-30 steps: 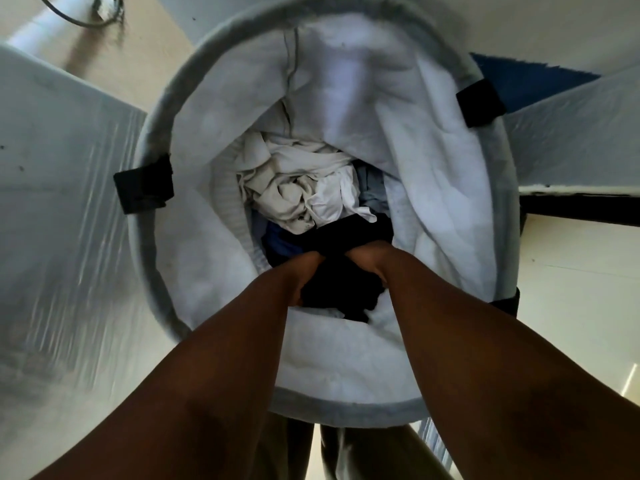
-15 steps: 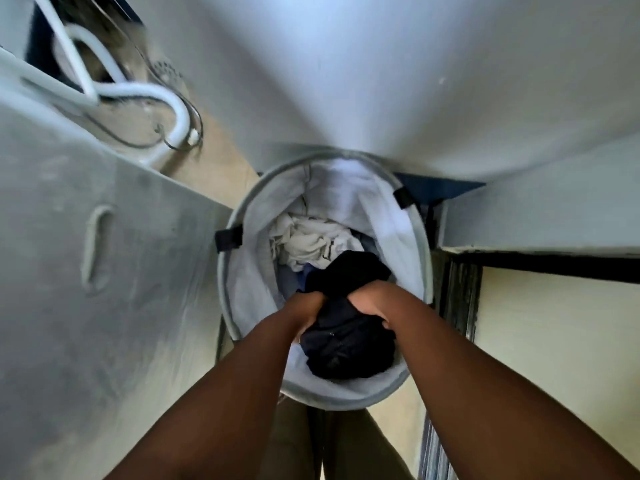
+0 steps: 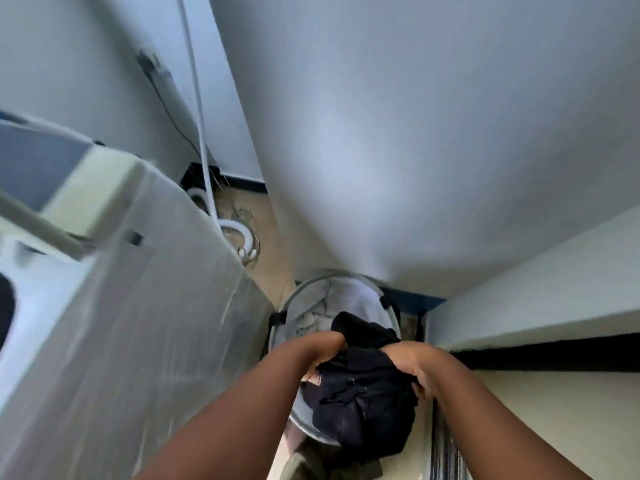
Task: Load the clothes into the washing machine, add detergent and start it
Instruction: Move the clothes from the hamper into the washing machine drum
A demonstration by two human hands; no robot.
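Observation:
A bundle of dark clothes [image 3: 363, 403] hangs above the round white laundry hamper [image 3: 311, 292] on the floor. My left hand [image 3: 320, 358] grips the bundle's left side and my right hand [image 3: 408, 365] grips its right side. White clothes [image 3: 311, 322] lie deeper in the hamper, partly hidden by the dark bundle. The white washing machine [image 3: 121, 323] stands at the left, its side panel facing me, with a dark opening [image 3: 5, 317] showing at the frame's left edge.
A white wall [image 3: 398, 150] rises behind the hamper. White hoses [image 3: 239, 230] and cables lie on the tan floor behind the machine. A white ledge with a dark underside [image 3: 540, 351] juts in at the right. A striped mat [image 3: 446, 452] lies below it.
Both hands have lifted the dark clothes up out of the hamper. The view has risen and pulled back, bringing the machine's top and more of the wall into sight.

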